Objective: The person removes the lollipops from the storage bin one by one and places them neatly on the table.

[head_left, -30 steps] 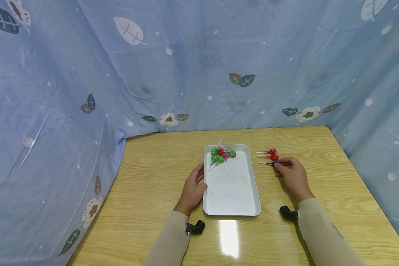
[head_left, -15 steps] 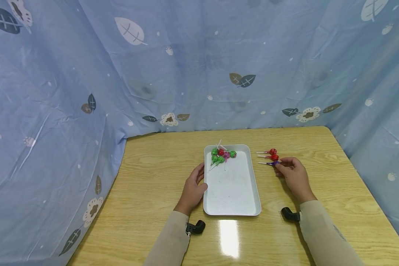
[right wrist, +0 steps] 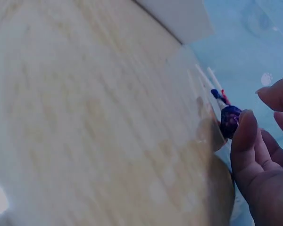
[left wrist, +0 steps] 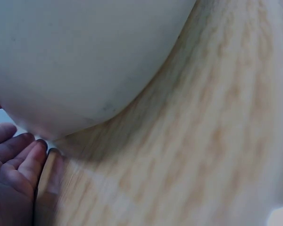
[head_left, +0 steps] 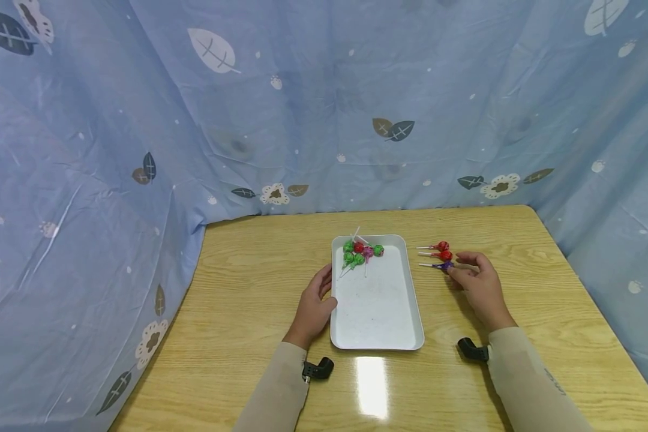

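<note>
In the head view, my left hand (head_left: pixel 312 309) holds the left wall of a white tray (head_left: pixel 378 321), its thumb over the rim and its fingers at the outer side. Loosely bunched fingertips meet the tray's lower edge in the left wrist view. My right hand (head_left: pixel 477 288) is by the purple lollipop (head_left: pixel 446 264) on the table, thumb close to its wrapped ball. The index finger stands apart from the thumb in the right wrist view, where the purple lollipop (right wrist: pixel 230 121) shows. Two red lollipops (head_left: pixel 443 246) lie just beyond it, sticks pointing left.
Several green lollipops (head_left: pixel 359 258), a red lollipop (head_left: pixel 359 247) and a pink-purple lollipop (head_left: pixel 367 252) lie bunched at the tray's far left end. Under everything is a wooden table (head_left: pixel 259 276). A blue patterned curtain (head_left: pixel 324 108) hangs at its back and sides.
My right hand's thumb and index finger have spread apart at the purple lollipop, and the hand has drawn slightly right. The lollipop stays in line with the red ones. My left hand stays put.
</note>
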Demonstrator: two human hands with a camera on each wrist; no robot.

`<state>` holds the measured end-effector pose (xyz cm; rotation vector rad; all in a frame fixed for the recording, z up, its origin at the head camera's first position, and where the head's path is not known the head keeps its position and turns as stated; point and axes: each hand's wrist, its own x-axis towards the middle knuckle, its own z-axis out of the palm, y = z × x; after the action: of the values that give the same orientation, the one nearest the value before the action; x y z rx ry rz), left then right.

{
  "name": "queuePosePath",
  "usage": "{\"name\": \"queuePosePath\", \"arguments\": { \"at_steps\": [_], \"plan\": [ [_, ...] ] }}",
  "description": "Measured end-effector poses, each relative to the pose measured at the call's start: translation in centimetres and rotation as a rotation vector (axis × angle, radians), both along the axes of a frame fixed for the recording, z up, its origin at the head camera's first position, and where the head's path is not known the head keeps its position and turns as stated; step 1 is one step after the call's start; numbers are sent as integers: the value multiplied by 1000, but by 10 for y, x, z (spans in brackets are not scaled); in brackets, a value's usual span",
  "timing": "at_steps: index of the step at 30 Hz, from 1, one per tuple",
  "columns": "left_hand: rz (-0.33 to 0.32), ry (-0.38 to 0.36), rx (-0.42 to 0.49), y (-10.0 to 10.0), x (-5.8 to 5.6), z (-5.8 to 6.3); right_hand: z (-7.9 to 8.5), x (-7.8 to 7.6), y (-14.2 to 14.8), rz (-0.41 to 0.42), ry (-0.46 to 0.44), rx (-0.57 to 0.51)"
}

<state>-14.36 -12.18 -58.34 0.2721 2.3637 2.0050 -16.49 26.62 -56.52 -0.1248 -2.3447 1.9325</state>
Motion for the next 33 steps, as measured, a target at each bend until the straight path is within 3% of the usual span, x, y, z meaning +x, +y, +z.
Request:
{"name": "queuePosePath", "arguments": {
  "at_steps": [8,16,33],
  "plan": [
    [-7,-2,12,-1,0,0,12,1,-5,0,24,42],
    [-9,3,6,-2,0,-1,23,-2,-14,14,59,13],
    [-2,9,-11,-2,-1,-1,32,-9,-49,108,148,-8]
  ]
}}
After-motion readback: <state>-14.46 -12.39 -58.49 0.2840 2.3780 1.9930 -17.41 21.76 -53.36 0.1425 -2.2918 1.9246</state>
